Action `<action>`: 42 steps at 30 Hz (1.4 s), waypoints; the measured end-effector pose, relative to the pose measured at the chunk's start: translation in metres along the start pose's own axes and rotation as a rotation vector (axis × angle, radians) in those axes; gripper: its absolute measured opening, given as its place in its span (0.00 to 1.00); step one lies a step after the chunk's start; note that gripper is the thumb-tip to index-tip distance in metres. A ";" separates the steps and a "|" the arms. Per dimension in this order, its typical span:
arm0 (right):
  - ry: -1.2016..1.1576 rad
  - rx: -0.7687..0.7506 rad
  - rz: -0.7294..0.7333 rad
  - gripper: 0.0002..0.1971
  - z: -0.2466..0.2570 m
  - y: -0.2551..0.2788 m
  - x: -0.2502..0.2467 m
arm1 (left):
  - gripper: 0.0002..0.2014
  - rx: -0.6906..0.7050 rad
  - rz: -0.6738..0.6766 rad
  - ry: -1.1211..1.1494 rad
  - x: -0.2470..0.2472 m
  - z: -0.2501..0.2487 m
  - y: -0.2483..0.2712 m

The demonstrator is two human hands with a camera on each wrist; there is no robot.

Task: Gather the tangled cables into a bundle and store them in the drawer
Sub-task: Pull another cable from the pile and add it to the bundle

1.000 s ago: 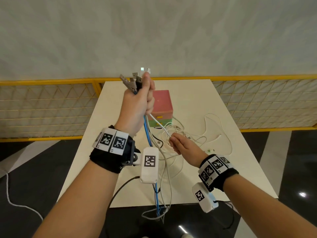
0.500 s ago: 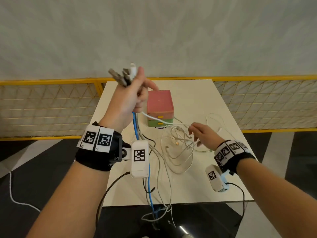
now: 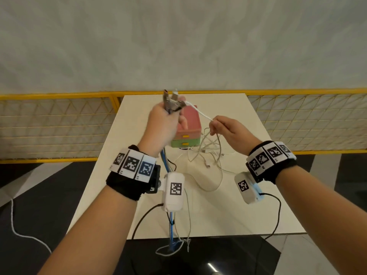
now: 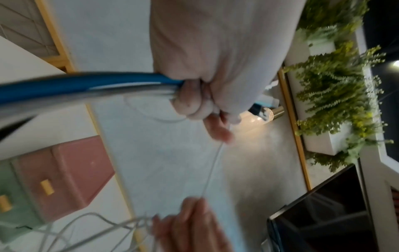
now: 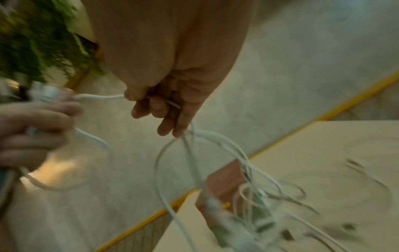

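Left hand (image 3: pixel 162 124): fist closed round cable ends (image 3: pixel 171 100), raised; right hand (image 3: pixel 230 132): fingertips pinching white cable (image 3: pixel 200 114); tangle (image 3: pixel 208 153) on table (image 3: pixel 248 205), right of drawer box (image 3: pixel 188 133).

Even daylight, wrist views blurred, fisheye edges

Blue cable (image 3: pixel 164 158) ran among white cables (image 3: pixel 208 153). Drawer box (image 3: pixel 189 124) was pink on top, green drawer (image 3: pixel 185 144) below at 6 o'clock, yellow handles. Table (image 3: pixel 234 205) was cream. Railing (image 3: pixel 59 94) was yellow. Black wristbands (image 3: pixel 129 185) carried black-and-white square-code tags.
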State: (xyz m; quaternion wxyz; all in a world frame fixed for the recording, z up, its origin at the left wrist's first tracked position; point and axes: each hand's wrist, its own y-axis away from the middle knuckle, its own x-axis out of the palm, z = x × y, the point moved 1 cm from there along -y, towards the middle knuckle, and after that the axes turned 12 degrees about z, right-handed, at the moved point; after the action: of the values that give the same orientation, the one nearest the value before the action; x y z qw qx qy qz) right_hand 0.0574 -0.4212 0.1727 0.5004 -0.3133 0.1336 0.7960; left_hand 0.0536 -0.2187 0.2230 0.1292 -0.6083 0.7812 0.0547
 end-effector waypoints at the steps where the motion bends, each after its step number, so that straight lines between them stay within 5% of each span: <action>1: -0.037 0.022 0.017 0.15 -0.005 0.000 0.003 | 0.13 0.026 -0.047 0.005 -0.004 -0.001 -0.001; 7: 0.033 0.069 0.047 0.14 -0.007 -0.014 0.012 | 0.18 0.005 -0.104 -0.058 -0.007 0.008 0.000; 10: 0.088 0.026 0.080 0.14 0.010 -0.017 0.012 | 0.29 0.033 0.098 -0.214 0.002 0.011 0.002; 13: 0.105 -0.055 0.054 0.13 0.028 -0.019 0.008 | 0.17 0.014 0.242 -0.443 0.011 0.012 0.005; 16: 0.058 -0.074 0.057 0.14 0.018 -0.018 0.003 | 0.18 0.061 0.109 -0.332 0.005 0.005 0.005; 20: 0.075 0.090 0.100 0.17 -0.024 -0.002 0.009 | 0.20 0.120 -0.213 -0.012 -0.029 -0.007 -0.001; 22: 0.105 0.132 0.093 0.17 -0.035 0.004 0.011 | 0.18 0.114 -0.233 -0.039 -0.041 -0.008 -0.004; 25: 0.183 0.105 0.054 0.16 -0.025 -0.001 0.008 | 0.25 0.149 -0.190 -0.090 -0.037 -0.005 0.000; 29: 0.259 -0.027 0.046 0.15 0.010 -0.018 0.001 | 0.36 0.134 0.076 -0.205 -0.006 0.004 0.003; 32: 0.303 -0.151 0.039 0.13 0.031 -0.025 -0.005 | 0.19 0.079 0.208 -0.398 0.005 0.000 0.004; 35: 0.292 -0.176 0.043 0.13 0.034 -0.025 -0.011 | 0.18 0.130 0.101 -0.414 0.001 -0.003 0.004; 39: 0.210 -0.047 0.041 0.15 0.006 -0.021 -0.011 | 0.22 0.162 -0.183 -0.043 -0.019 -0.009 0.003; 42: 0.223 0.031 0.044 0.15 -0.017 -0.015 -0.008 | 0.21 0.185 -0.256 0.023 -0.029 -0.015 0.005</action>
State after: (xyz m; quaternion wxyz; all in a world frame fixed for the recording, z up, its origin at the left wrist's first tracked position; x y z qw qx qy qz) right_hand 0.0796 -0.4289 0.1668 0.4696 -0.3894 0.2075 0.7647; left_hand 0.0532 -0.1944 0.2449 0.1816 -0.6891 0.7003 -0.0413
